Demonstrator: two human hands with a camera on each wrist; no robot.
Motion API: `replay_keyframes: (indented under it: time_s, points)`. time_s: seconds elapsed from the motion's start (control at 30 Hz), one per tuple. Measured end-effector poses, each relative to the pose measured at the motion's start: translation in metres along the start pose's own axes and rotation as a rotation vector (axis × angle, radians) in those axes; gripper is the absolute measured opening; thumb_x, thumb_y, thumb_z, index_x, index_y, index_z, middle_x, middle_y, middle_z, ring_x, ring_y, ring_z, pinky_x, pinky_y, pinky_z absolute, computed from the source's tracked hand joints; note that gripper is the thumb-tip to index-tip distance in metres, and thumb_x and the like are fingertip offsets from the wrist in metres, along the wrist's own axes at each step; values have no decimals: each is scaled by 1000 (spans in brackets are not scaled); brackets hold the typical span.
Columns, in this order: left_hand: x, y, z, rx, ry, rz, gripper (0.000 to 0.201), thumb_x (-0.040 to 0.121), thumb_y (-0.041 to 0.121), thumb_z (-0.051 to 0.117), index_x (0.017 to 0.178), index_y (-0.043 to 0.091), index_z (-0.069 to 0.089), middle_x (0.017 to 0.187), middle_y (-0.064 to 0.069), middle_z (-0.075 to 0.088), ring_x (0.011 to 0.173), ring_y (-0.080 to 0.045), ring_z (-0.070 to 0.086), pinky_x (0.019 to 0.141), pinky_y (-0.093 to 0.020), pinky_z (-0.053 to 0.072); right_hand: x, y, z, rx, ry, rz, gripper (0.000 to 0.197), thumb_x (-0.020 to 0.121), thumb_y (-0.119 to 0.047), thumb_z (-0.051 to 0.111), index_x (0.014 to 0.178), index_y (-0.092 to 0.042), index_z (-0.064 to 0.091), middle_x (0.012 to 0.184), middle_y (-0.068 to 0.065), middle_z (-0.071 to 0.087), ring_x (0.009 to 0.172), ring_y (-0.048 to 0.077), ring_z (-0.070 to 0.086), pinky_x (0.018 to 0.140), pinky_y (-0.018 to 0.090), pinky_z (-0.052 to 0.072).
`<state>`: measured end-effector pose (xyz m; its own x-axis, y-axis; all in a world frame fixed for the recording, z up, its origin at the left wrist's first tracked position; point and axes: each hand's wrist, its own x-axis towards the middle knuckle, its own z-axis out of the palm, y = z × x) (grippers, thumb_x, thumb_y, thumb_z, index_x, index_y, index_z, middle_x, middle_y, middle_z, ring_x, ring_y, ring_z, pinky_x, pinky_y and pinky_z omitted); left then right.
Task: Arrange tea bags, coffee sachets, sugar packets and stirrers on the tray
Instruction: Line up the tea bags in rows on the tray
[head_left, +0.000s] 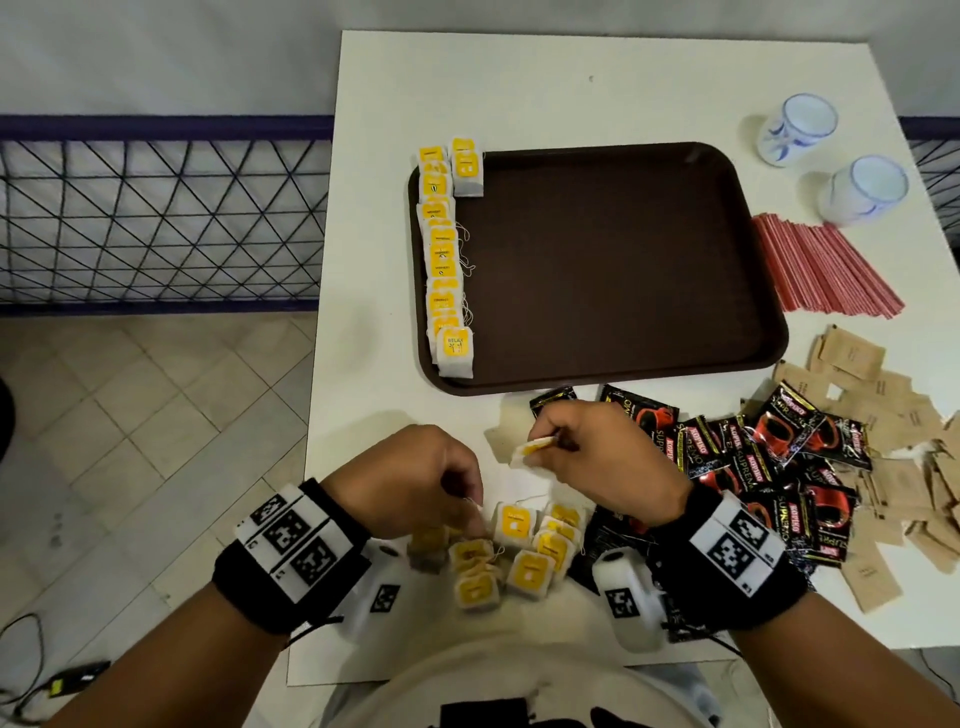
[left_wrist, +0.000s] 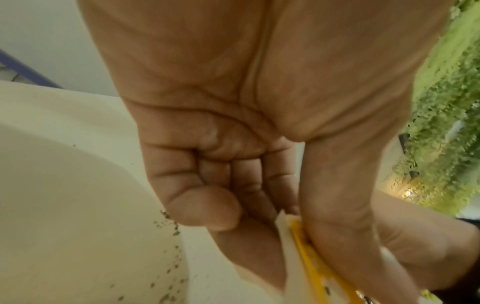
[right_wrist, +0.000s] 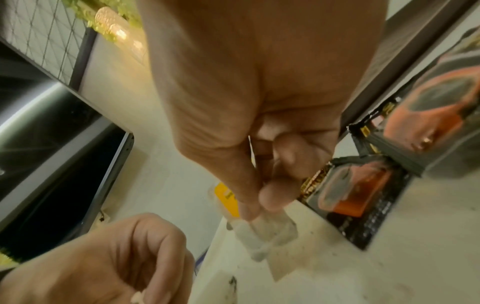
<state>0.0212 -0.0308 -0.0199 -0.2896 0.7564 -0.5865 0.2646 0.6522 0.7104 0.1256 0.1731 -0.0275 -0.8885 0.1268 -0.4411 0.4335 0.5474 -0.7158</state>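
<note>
White worktop (head_left: 545, 88) carries the tray (head_left: 613, 260) at 12 o'clock. Right hand (head_left: 605, 457) fingers pinch one tea bag (head_left: 535, 448); left hand (head_left: 415, 478) fingers pinch another bag's edge in the loose pile (head_left: 519, 551). Tangled strings may drag neighbouring bags along.

table (head_left: 571, 88) – white | tray (head_left: 623, 260), cups (head_left: 797, 127), stirrers (head_left: 826, 270), sachets (head_left: 753, 447), tea bags (head_left: 519, 556)

One brown tray (head_left: 613, 270), two paper cups (head_left: 797, 127), two hands (head_left: 410, 483). Tea bags: about ten or eleven in an overlapping row on the tray's left edge (head_left: 444, 254), roughly nine loose near the hands (head_left: 519, 556), one lifted (head_left: 532, 449). Coffee sachets (head_left: 779, 447) about ten, piled; sugar packets (head_left: 893, 467) and red stirrers (head_left: 821, 270) too many and too overlapped to count.
</note>
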Motion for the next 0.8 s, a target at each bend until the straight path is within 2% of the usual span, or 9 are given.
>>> replay_keyframes:
  time_s: [0.1,0.2,0.3,0.37,0.5,0.63,0.7,0.8]
  points:
    - [3,5,-8,-66,7,29,9,77,26,82,82,23,76,77,8,73,71,-4,67,73,-27,56,-2,-1,-10,171,29,13,17,87,2,63,81,-14,68,65,5,70,59,13,67,58,24,53]
    - [8,8,-14,-78,59,42,7,82,20,77,86,26,75,82,9,73,77,-4,68,81,-31,56,1,-1,-19,269,61,5,20,88,7,58,83,-9,69,68,8,72,63,19,70,64,34,60]
    - [15,13,-22,-106,102,37,11,85,17,74,86,27,74,77,9,69,67,-11,69,72,-32,58,8,2,-25,304,82,28,21,91,7,59,87,-10,71,72,9,74,70,28,73,69,37,61]
    - [22,16,-29,-110,126,52,13,86,13,73,87,26,74,81,6,68,64,-17,70,67,-33,59,12,4,-30,317,99,29,23,92,8,56,89,-8,71,74,9,75,72,26,73,69,33,60]
    - [38,21,-46,-68,176,90,16,86,10,73,88,26,76,80,1,69,61,-10,68,64,-28,58,19,4,-38,350,123,10,19,92,8,58,90,-7,70,73,9,74,69,22,73,64,32,60]
    - [56,34,-81,23,229,134,14,85,14,73,93,25,76,80,7,67,63,3,63,62,-13,48,36,1,-54,337,138,9,12,90,1,65,86,-9,70,67,11,72,58,21,67,56,30,55]
    - [69,41,-103,68,263,163,15,82,14,76,95,22,76,80,4,69,68,1,64,63,-12,47,53,-3,-65,330,159,3,11,89,-1,67,85,-10,70,65,12,71,57,21,66,53,29,53]
    - [94,49,-136,91,317,159,16,77,13,81,90,20,74,74,4,71,64,-5,65,63,-18,51,95,-9,-81,329,187,-34,9,90,1,65,86,-6,69,65,16,71,59,28,66,50,28,51]
